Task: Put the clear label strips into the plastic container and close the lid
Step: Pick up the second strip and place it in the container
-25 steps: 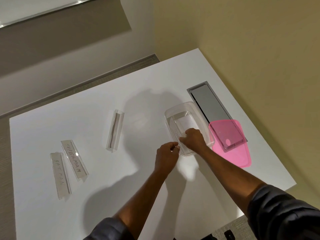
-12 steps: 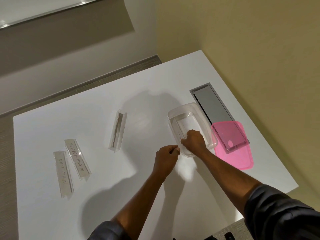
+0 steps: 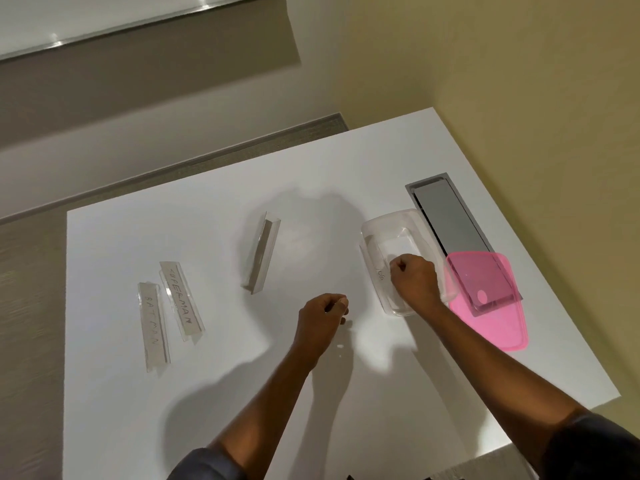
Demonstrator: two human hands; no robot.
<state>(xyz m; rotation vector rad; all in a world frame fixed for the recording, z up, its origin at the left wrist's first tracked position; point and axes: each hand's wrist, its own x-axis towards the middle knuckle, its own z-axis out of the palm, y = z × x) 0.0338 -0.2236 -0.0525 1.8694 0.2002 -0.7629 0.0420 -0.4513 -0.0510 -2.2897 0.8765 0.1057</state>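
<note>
A clear plastic container [image 3: 388, 220] stands open at the table's right side. My right hand [image 3: 415, 282] is down inside it, fingers closed on a clear label strip [image 3: 379, 273] that lies along its left wall. The pink lid [image 3: 498, 327] lies just right of the container. My left hand [image 3: 320, 315] rests curled on the table left of the container and holds nothing. Three more strips lie on the table: a blank one [image 3: 261, 256] in the middle, one marked SUPERMAN [image 3: 181, 299] and one marked BATMAN [image 3: 154, 323] at the left.
The white table [image 3: 207, 375] has a metal cable hatch [image 3: 446, 216] set into it behind the container, partly under the pink lid. The table's right edge runs close to a yellow wall. Grey floor shows beyond the far edge.
My right hand has moved from the container's near left rim further inside, taking the strip down with it. My left hand has stayed curled in about the same place.
</note>
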